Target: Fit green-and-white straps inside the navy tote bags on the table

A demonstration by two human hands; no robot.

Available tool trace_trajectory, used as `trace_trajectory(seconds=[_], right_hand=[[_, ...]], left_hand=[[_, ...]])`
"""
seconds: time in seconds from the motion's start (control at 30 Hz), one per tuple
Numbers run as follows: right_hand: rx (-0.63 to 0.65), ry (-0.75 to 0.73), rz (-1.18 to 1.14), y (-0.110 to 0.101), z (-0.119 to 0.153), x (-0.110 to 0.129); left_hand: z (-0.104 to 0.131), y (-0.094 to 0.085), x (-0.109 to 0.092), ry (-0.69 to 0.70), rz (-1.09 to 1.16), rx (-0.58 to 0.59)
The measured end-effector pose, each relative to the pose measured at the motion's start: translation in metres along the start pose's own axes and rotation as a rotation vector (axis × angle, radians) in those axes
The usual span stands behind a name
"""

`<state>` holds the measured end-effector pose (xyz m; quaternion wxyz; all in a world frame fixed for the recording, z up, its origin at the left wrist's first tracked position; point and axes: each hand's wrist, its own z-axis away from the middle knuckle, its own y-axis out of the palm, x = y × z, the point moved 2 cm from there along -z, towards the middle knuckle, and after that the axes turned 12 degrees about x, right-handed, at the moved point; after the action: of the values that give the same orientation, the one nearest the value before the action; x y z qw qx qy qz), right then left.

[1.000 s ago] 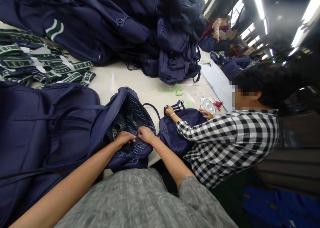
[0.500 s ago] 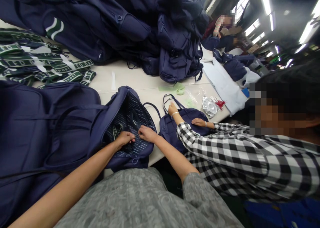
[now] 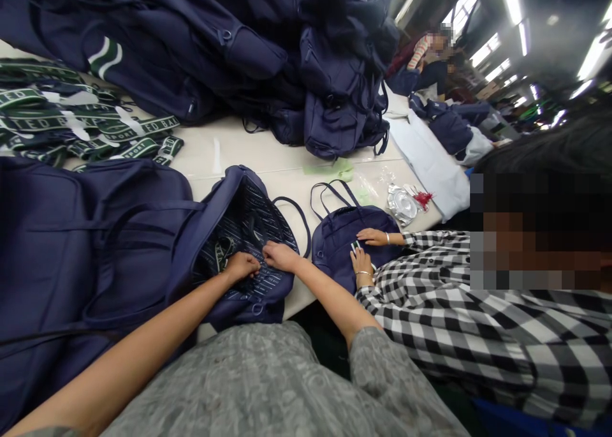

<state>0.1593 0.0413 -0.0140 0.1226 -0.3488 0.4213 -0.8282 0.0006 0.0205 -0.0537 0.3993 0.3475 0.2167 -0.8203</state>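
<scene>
A navy bag (image 3: 191, 258) lies open on the table in front of me, its dark striped lining (image 3: 251, 210) showing. My left hand (image 3: 242, 266) reaches into the opening, fingers closed in a pinch at the lining. Just to its right, my right hand (image 3: 280, 257) is also closed, thumb and fingers pinching the lining near the bag's right side. A small gap separates the two hands. Exactly what lies between the fingertips is partly hidden. A dark strap with pale lettering (image 3: 222, 251) rests inside the bag, left of my hands.
A co-worker in a checked shirt (image 3: 454, 284) sits close at my right, hands on another navy bag (image 3: 335, 233). Navy bags (image 3: 268, 48) are heaped at the back. Green lettered straps (image 3: 90, 121) lie at left. A silver foil dish (image 3: 402, 202) stands near the table's right edge.
My hands have barely shifted and keep their pinch at the lining. The co-worker's one hand has come down from the handle onto the front of the other bag, beside a small striped label.
</scene>
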Motion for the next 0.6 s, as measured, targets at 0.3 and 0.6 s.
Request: trace_trajectory(seconds=[0.3,0.6], right_hand=[[-0.030,0.026,0.174,0.014,0.007,0.005],[0.117,0.002,0.460,0.019,-0.004,0.019]], left_hand=[[0.007,0.003,-0.022,0.034,-0.300,-0.139],[0.005,0.016,-0.035,0.013,-0.527,-0.139]])
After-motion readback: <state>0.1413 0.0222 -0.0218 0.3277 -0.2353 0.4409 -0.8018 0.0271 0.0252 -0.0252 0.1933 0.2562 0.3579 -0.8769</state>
